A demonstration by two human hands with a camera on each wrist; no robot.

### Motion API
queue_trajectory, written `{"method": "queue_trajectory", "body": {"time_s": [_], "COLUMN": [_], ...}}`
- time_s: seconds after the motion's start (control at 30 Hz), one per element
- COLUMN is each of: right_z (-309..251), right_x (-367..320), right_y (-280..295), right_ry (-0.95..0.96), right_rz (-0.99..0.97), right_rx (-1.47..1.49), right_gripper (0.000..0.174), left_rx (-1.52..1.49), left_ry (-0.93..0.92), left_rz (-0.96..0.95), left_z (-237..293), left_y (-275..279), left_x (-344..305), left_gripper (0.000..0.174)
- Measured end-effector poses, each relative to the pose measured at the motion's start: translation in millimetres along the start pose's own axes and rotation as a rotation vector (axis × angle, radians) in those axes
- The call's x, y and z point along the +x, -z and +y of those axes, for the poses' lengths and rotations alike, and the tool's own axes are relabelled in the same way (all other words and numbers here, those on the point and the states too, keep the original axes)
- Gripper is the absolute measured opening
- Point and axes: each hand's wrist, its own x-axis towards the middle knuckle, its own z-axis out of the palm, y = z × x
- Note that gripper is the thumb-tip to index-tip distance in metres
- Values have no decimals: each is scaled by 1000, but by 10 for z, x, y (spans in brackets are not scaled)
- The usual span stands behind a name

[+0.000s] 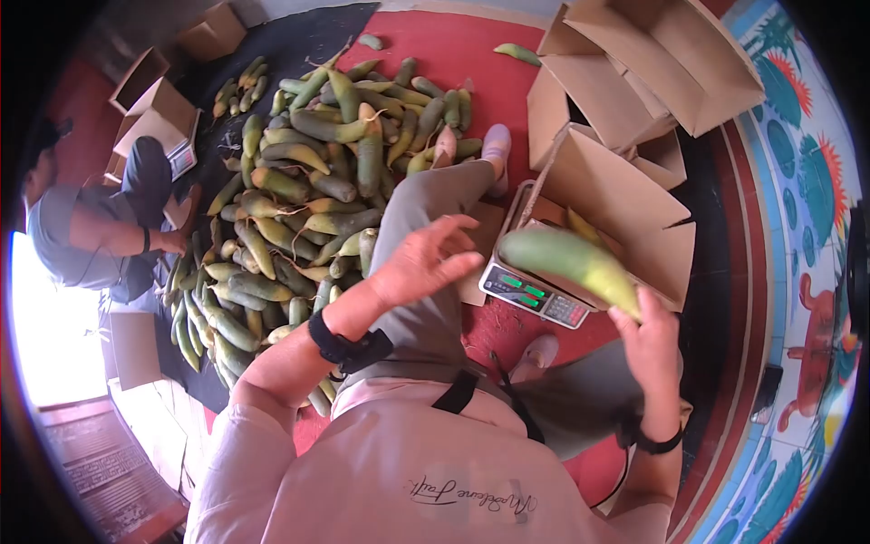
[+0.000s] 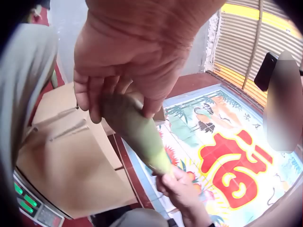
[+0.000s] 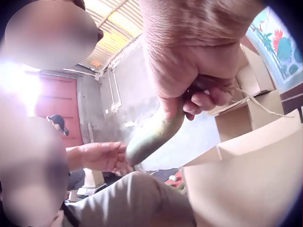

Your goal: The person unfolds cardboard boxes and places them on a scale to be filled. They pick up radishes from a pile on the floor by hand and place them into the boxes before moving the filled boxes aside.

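A large green radish [image 1: 566, 258] with a yellowish tail end is up in the air over the digital scale [image 1: 535, 295]. My right hand [image 1: 651, 340] grips its tail end, thumb on one side and fingers curled round the other; a thin root [image 3: 265, 106] trails past the fingers in the right wrist view. My left hand [image 1: 426, 261] is close to the radish's thick green end, with fingers spread and relaxed. In the head view a small gap separates those fingertips from the radish. Inside the open cardboard box [image 1: 625, 208] on the scale, another yellowish radish [image 1: 584, 225] shows.
A big heap of green radishes [image 1: 299, 190] covers the floor to the left, beside my leg. More open cardboard boxes [image 1: 652, 63] stand stacked beyond the scale. Another person [image 1: 100, 218] sits across the heap at far left. A painted tile wall [image 1: 807, 227] runs along the right.
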Motion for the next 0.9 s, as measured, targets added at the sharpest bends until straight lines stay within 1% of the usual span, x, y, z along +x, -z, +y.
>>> {"method": "queue_trajectory", "body": {"time_s": [0.03, 0.1, 0.13, 0.17, 0.23, 0.27, 0.33, 0.37, 0.43, 0.47, 0.5, 0.57, 0.63, 0.7, 0.73, 0.77, 0.8, 0.87, 0.9], "right_z": [50, 341, 432, 593, 865, 957, 1073, 1127, 1209, 1243, 1265, 1313, 1428, 1615, 1683, 1764, 1840, 1813, 1729], "right_x": [75, 204, 269, 330, 476, 555, 732, 790, 957, 1031, 1100, 1209, 1256, 1271, 1242, 1217, 1188, 1094, 1044], "right_y": [78, 143, 178, 180, 150, 119, 30, -36, -221, -314, -402, -582, -754, -873, -867, -834, -772, -640, -526], "right_ry": [-52, -154, -174, -188, -199, -200, -292, -280, -311, -333, -305, -347, -315, -352, -334, -325, -354, -377, -427], "right_rz": [13, 3, 21, 16, -9, -18, -200, -207, -334, -382, -389, -448, -451, -468, -437, -443, -434, -429, -368], "right_rx": [12, -61, -126, -157, -321, -325, -485, -483, -499, -484, -476, -383, -342, -246, -280, -279, -225, -168, -101], "right_gripper": [32, 28, 28, 30, 32, 32, 34, 34, 35, 38, 38, 37, 34, 30, 23, 23, 20, 17, 14], "left_rx": [-41, -209, -338, -437, -626, -633, -672, -675, -594, -593, -600, -617, -614, -610, -613, -617, -633, -642, -654], "left_ry": [53, 246, 273, 300, 346, 353, 366, 371, 383, 384, 382, 368, 340, 328, 324, 323, 315, 313, 306], "left_rz": [30, 58, 64, 92, 94, 94, 95, 108, 97, 111, 102, 89, 71, 85, 84, 81, 80, 87, 87], "left_z": [-69, -314, -423, -502, -533, -535, -530, -514, -475, -498, -507, -548, -592, -602, -612, -622, -627, -624, -622], "left_y": [46, 147, 186, 202, 281, 279, 292, 287, 255, 241, 242, 247, 259, 273, 279, 283, 291, 291, 289], "left_x": [24, 74, 85, 80, 97, 118, 147, 159, 196, 214, 220, 222, 211, 198, 193, 188, 176, 168, 169], "left_gripper": [43, 43, 45, 41, 37, 37, 35, 35, 33, 33, 33, 34, 34, 35, 35, 35, 35, 35, 35]}}
